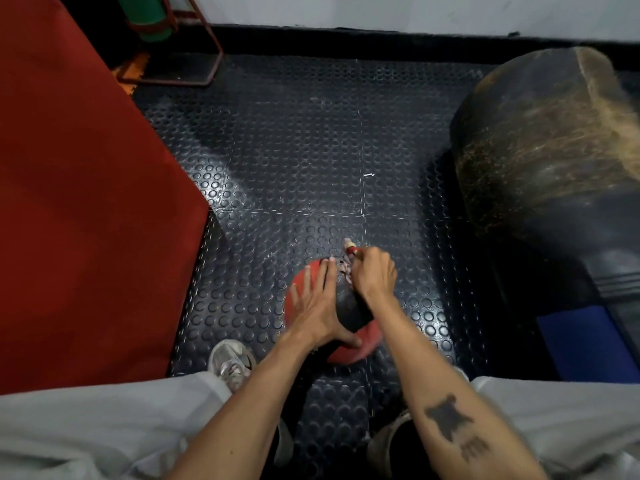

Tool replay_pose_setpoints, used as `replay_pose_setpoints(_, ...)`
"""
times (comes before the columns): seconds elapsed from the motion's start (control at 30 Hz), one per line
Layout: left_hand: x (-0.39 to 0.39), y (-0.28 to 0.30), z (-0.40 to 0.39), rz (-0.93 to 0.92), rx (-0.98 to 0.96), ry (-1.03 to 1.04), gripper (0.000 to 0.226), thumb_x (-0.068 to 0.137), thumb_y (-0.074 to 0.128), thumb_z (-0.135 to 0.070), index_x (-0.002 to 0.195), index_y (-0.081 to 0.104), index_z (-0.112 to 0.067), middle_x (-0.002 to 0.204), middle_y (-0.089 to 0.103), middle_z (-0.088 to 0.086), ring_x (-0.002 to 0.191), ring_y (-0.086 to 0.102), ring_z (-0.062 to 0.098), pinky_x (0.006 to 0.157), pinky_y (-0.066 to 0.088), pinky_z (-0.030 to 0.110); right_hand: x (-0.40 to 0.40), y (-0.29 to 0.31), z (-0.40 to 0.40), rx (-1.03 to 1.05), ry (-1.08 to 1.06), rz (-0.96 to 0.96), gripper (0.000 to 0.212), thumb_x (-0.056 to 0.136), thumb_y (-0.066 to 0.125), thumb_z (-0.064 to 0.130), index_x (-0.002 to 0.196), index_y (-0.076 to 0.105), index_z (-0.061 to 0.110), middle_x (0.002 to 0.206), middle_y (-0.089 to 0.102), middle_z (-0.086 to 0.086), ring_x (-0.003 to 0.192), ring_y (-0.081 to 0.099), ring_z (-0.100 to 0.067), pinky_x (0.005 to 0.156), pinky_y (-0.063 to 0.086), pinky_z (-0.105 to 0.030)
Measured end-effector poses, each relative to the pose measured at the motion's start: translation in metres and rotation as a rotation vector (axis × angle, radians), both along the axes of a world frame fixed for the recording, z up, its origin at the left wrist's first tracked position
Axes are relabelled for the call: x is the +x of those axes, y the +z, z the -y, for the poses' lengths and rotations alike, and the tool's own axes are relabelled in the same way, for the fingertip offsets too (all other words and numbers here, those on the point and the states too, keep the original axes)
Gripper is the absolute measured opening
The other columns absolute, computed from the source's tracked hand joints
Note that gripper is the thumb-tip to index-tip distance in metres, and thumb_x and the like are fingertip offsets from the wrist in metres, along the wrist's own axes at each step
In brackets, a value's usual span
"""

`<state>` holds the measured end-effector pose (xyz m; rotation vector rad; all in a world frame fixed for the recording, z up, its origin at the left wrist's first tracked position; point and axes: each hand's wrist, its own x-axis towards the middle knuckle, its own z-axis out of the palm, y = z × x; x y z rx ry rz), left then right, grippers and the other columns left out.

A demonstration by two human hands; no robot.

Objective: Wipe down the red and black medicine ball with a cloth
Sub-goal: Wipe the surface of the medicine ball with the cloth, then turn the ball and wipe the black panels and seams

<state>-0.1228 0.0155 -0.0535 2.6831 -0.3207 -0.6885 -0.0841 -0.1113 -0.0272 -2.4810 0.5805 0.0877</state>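
The red and black medicine ball [349, 310] sits on the studded black floor mat between my feet. My left hand [317, 303] lies flat on its left red side with straight, spread fingers. My right hand [372, 271] grips a bunched pale cloth [344, 268] against the ball's far top edge. A small red and white piece [350, 247] sticks out beyond the fingers; what it is cannot be told. Both forearms hide much of the ball.
A large red padded block [86, 202] stands at the left. A worn black punching bag [554, 161] lies at the right, with a blue part [585, 341] below it. A red metal frame [194, 64] stands at the back left. My shoe [232, 362] is beside the ball.
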Motion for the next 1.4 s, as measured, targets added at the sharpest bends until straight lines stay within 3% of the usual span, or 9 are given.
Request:
replay_pose_setpoints(0.13, 0.011, -0.002, -0.009, -0.004, -0.022, -0.054, 0.157, 0.048, 0.085, -0.064, 0.152, -0.025, -0.022, 0.161, -0.027, -0.005, 0.147, -0.027, 0.023, 0.119, -0.008, 0.050, -0.075, 0.007, -0.022, 0.037, 0.138, 0.176, 0.028, 0.095, 0.050, 0.026, 0.119, 0.065, 0.024, 0.107, 0.070, -0.001, 0.088, 0.068, -0.027, 0.072, 0.056, -0.040)
replay_pose_setpoints(0.27, 0.013, 0.002, -0.021, -0.047, -0.047, -0.114, 0.162, 0.041, 0.087, -0.066, 0.151, -0.026, -0.029, 0.159, -0.028, -0.013, 0.146, -0.030, 0.020, 0.119, -0.008, 0.048, -0.058, 0.016, -0.001, 0.282, 0.051, 0.128, 0.022, 0.095, 0.058, 0.044, 0.106, 0.073, 0.033, 0.088, 0.067, 0.017, 0.085, 0.064, -0.006, 0.078, 0.050, -0.023)
replay_pose_setpoints(0.4, 0.019, 0.002, -0.032, -0.094, -0.103, -0.098, 0.163, 0.040, 0.087, -0.064, 0.151, -0.026, -0.027, 0.160, -0.027, -0.011, 0.146, -0.029, 0.021, 0.121, -0.002, 0.055, -0.059, -0.005, 0.012, 0.412, -0.094, -0.050, 0.043, 0.092, 0.056, 0.050, 0.124, 0.063, 0.022, 0.121, 0.059, -0.004, 0.107, 0.058, -0.014, 0.101, 0.048, -0.036)
replay_pose_setpoints(0.63, 0.011, 0.007, -0.037, -0.123, -0.087, -0.063, 0.160, 0.044, 0.086, -0.061, 0.147, -0.033, -0.029, 0.157, -0.034, -0.009, 0.144, -0.031, 0.027, 0.120, -0.002, 0.058, -0.075, -0.009, -0.011, 0.301, -0.043, -0.032, 0.004, 0.090, 0.067, 0.018, 0.086, 0.067, 0.018, 0.102, 0.058, -0.002, 0.104, 0.055, -0.020, 0.096, 0.047, -0.039)
replay_pose_setpoints(0.83, 0.008, 0.002, -0.037, -0.112, -0.115, -0.027, 0.167, 0.038, 0.084, -0.072, 0.148, -0.034, -0.027, 0.156, -0.037, -0.009, 0.144, -0.033, 0.022, 0.120, -0.005, 0.056, -0.047, 0.027, 0.017, 0.481, -0.186, 0.122, 0.007, 0.092, 0.063, 0.027, 0.091, 0.060, 0.021, 0.093, 0.066, 0.002, 0.091, 0.065, -0.020, 0.084, 0.054, -0.042)
replay_pose_setpoints(1.0, 0.009, -0.003, -0.040, -0.084, -0.153, -0.024, 0.168, 0.040, 0.082, -0.077, 0.149, -0.032, -0.017, 0.158, -0.034, 0.000, 0.145, -0.031, 0.017, 0.123, -0.005, 0.048, -0.026, 0.082, 0.044, 0.283, 0.052, 0.365, 0.008, 0.094, 0.060, 0.018, 0.093, 0.052, 0.015, 0.081, 0.063, 0.005, 0.070, 0.056, -0.006, 0.057, 0.041, -0.017)
replay_pose_setpoints(1.13, 0.008, -0.003, -0.040, -0.062, -0.165, -0.041, 0.165, 0.043, 0.083, -0.074, 0.152, -0.026, -0.015, 0.159, -0.031, -0.001, 0.145, -0.030, 0.015, 0.123, -0.006, 0.043, -0.045, 0.039, 0.019, 0.011, 0.373, 0.235, 0.007, 0.089, 0.058, 0.019, 0.088, 0.052, 0.023, 0.092, 0.062, 0.001, 0.087, 0.057, -0.022, 0.070, 0.042, -0.034)
replay_pose_setpoints(1.23, 0.014, -0.002, -0.047, -0.104, -0.175, -0.077, 0.161, 0.048, 0.087, -0.067, 0.153, -0.022, -0.014, 0.160, -0.031, -0.002, 0.145, -0.029, 0.016, 0.123, -0.007, 0.040, -0.058, 0.013, 0.008, 0.217, 0.379, 0.106, 0.018, 0.086, 0.066, 0.043, 0.085, 0.061, 0.025, 0.106, 0.064, 0.009, 0.102, 0.056, -0.015, 0.089, 0.042, -0.032)
replay_pose_setpoints(1.4, 0.011, -0.006, -0.048, -0.214, -0.188, 0.024, 0.155, 0.048, 0.088, -0.064, 0.150, -0.025, -0.038, 0.155, -0.038, -0.010, 0.141, -0.035, 0.030, 0.118, -0.005, 0.061, -0.022, -0.015, 0.003, 0.156, 0.388, 0.031, 0.055, 0.090, 0.059, 0.054, 0.139, 0.049, 0.031, 0.148, 0.043, 0.001, 0.137, 0.036, -0.020, 0.112, 0.030, -0.044)
